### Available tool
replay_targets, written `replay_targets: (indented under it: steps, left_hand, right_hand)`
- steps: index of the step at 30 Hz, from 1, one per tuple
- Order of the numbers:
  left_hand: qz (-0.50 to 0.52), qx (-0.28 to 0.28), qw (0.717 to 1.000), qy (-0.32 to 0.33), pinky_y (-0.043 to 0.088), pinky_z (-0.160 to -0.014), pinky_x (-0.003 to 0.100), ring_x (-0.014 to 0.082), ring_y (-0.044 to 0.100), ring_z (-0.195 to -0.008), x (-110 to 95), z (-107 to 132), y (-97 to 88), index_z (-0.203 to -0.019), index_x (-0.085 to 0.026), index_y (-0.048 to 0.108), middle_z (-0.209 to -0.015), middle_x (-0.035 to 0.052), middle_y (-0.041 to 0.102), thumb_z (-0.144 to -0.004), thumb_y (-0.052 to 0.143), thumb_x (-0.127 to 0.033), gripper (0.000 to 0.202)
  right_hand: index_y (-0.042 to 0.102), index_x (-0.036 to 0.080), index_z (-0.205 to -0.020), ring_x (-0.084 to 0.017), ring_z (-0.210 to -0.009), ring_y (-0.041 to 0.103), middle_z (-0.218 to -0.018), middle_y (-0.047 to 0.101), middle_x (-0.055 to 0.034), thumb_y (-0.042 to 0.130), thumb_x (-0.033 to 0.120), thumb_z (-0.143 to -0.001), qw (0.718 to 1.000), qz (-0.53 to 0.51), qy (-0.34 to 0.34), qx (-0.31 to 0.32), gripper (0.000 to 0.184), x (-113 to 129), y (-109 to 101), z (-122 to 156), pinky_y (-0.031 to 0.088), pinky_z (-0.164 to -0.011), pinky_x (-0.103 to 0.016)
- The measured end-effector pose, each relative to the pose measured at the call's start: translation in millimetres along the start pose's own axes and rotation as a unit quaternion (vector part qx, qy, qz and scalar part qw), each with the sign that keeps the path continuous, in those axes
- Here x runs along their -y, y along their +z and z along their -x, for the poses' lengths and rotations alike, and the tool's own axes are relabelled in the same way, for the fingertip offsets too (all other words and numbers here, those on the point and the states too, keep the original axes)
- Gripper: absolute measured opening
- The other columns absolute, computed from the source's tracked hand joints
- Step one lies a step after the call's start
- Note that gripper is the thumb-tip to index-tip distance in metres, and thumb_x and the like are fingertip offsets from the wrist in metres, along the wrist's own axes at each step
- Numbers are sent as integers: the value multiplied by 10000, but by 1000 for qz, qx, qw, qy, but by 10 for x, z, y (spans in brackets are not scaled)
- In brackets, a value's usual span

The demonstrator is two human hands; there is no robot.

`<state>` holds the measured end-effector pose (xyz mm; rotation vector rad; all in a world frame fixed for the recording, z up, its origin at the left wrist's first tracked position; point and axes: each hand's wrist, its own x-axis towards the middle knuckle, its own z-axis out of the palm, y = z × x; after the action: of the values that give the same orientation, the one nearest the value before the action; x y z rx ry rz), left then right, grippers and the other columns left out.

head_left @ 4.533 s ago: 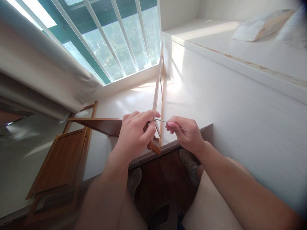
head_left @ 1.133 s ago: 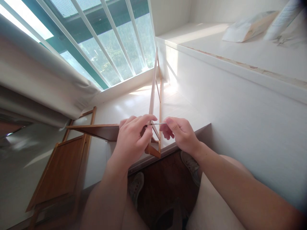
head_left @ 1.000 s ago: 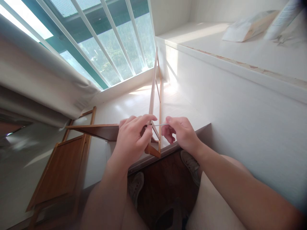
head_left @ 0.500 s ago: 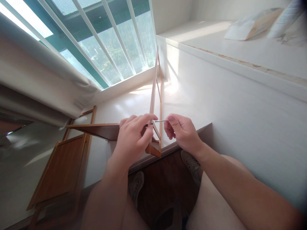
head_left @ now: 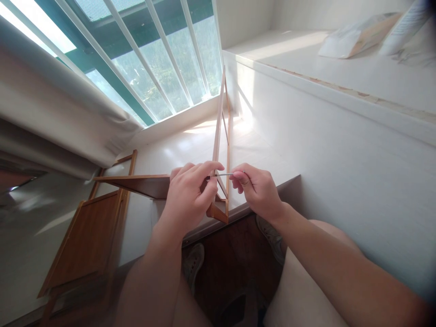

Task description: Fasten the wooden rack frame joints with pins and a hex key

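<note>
I see a white-barred window, pale curtain at left, sunlit white ledge, white wall right, dark wooden floor.

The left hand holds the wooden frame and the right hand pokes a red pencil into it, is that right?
Not quite. In the head view the right hand pinches a thin silver metal rod, not a red pencil. The left hand does hold the wooden frame, and the rod's tip meets it.

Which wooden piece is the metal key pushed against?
The upright frame, gripped by the left hand, with the right hand holding the key at it; the brown panel at left lies flat, untouched.
</note>
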<state>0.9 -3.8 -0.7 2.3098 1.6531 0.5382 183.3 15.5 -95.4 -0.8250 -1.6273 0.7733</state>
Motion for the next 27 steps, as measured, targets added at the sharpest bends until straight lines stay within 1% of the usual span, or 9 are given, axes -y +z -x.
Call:
replay_targets:
  steps: [4, 7, 11, 13, 15, 19, 27]
  left_hand:
    - [-4, 3, 1000, 0, 316, -959, 377, 181, 607, -1015, -12, -6, 11, -1208, -359, 669, -986, -73, 742, -982, 452, -250, 331]
    - [-6, 4, 1000, 0, 316, -977, 389, 194, 610, -1028, -14, -7, 8, -1220, -354, 665, -1037, -58, 753, -985, 440, -257, 339]
    - [-6, 9, 1000, -4, 319, -970, 396, 203, 607, -1013, -13, -2, -5, -1211, -351, 666, -986, -49, 749, -987, 433, -274, 333]
    - [-5, 9, 1000, -5, 319, -973, 401, 207, 608, -1016, -15, -3, -6, -1208, -351, 667, -1003, -47, 754, -985, 429, -278, 333]
    - [-4, 9, 1000, -5, 318, -984, 406, 211, 612, -1027, -20, -7, -5, -1211, -351, 666, -1042, -45, 760, -982, 428, -278, 337]
    - [-3, 8, 1000, -6, 318, -982, 398, 204, 617, -1022, -35, -17, -4, -1203, -346, 672, -1022, -52, 761, -979, 432, -272, 336]
    - [-2, 5, 1000, -1, 316, -983, 391, 193, 609, -1025, -20, -10, -8, -1210, -346, 672, -1024, -61, 753, -982, 447, -261, 332]
  right_hand:
    - [641, 201, -920, -125, -639, 585, -721, 611, 7, 476, 354, -1076, 1000, 4, -9, -3, 274, -8, 9, -1, 462, -657, -254]
    - [654, 203, -934, -130, -638, 576, -725, 609, 2, 467, 373, -1077, 1000, 15, -12, -1, 290, -1, 10, 2, 460, -659, -260]
    - [677, 202, -948, -144, -640, 572, -733, 623, -15, 442, 436, -1077, 1000, 19, 8, 9, 356, 19, 4, 8, 464, -657, -274]
    - [683, 199, -938, -146, -635, 573, -716, 620, -15, 433, 454, -1078, 1000, 6, 17, 12, 383, 29, 1, 8, 466, -649, -274]
    - [683, 195, -931, -139, -615, 566, -692, 608, -6, 435, 452, -1079, 1000, -12, 22, 16, 387, 38, -3, 5, 462, -638, -269]
    - [684, 186, -923, -124, -584, 547, -662, 585, 12, 448, 440, -1078, 999, -37, 29, 24, 379, 52, -9, -4, 448, -627, -261]
    - [700, 182, -917, -121, -582, 542, -651, 582, 14, 446, 483, -1072, 998, -47, 43, 30, 423, 62, -19, -7, 451, -638, -263]
